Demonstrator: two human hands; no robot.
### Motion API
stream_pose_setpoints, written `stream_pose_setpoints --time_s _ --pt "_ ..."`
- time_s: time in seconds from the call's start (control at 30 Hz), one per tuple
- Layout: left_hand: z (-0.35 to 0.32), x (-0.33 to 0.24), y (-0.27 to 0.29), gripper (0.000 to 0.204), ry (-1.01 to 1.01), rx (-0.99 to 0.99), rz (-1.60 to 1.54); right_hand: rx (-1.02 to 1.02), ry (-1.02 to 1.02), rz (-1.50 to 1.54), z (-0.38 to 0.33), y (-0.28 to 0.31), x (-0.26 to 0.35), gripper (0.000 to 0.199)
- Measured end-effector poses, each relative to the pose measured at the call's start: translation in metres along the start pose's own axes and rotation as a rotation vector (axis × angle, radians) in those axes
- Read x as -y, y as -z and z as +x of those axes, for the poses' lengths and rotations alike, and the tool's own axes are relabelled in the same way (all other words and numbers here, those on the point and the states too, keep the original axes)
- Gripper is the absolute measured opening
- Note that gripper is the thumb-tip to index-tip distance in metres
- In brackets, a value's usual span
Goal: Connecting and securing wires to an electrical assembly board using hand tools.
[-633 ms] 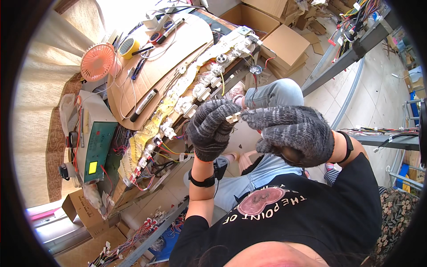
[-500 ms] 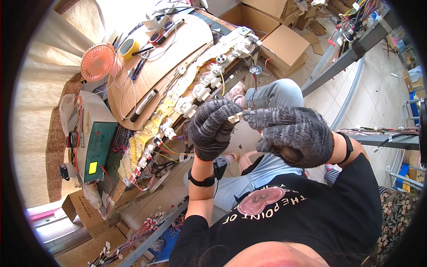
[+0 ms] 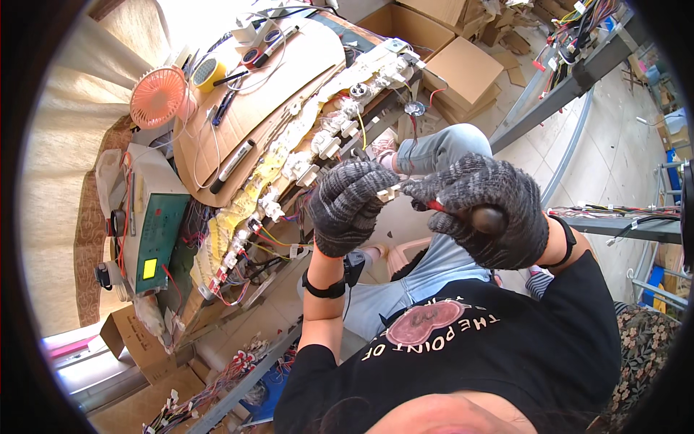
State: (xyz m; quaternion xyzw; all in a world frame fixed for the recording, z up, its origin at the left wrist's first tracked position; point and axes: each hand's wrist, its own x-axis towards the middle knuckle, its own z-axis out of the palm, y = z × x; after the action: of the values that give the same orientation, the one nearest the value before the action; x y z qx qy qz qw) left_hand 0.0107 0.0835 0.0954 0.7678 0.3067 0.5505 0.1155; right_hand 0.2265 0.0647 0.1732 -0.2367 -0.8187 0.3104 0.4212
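A small white connector (image 3: 388, 194), blocky in outline, is pinched at the fingertips of the grey-gloved left hand (image 3: 348, 210), in the air off the right-hand edge of the bench (image 3: 345, 30). By the similarly gloved right hand (image 3: 481, 189), a tool (image 3: 489, 220) with a dark, rounded handle end is grasped, its red forward part directed toward the connector; its tip cannot be made out. An open cardboard box (image 3: 428, 23) is seen beyond the bench's far end, a second carton (image 3: 136, 343) beside its near end; their contents cannot be discerned.
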Motion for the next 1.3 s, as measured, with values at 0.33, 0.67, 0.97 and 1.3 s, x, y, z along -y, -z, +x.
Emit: stream_pose_setpoints --time_s 0.33,0.67,0.97,1.3 --pt "0.001 0.002 0.001 0.015 -0.066 0.027 0.021 0.015 -0.02 -0.091 0.004 0.012 0.0 0.025" --pt "-0.004 -0.007 0.001 0.016 0.287 -0.412 -0.233 -0.295 -0.089 0.089 0.018 -0.04 -0.032 0.013" --pt "-0.011 -0.021 0.021 0.019 0.338 -0.398 0.111 -0.117 0.144 -0.044 0.047 -0.073 -0.072 0.022" --pt "-0.013 -0.007 -0.004 0.017 0.591 -0.597 -0.571 -0.326 0.039 0.08 0.048 -0.095 -0.081 0.015"
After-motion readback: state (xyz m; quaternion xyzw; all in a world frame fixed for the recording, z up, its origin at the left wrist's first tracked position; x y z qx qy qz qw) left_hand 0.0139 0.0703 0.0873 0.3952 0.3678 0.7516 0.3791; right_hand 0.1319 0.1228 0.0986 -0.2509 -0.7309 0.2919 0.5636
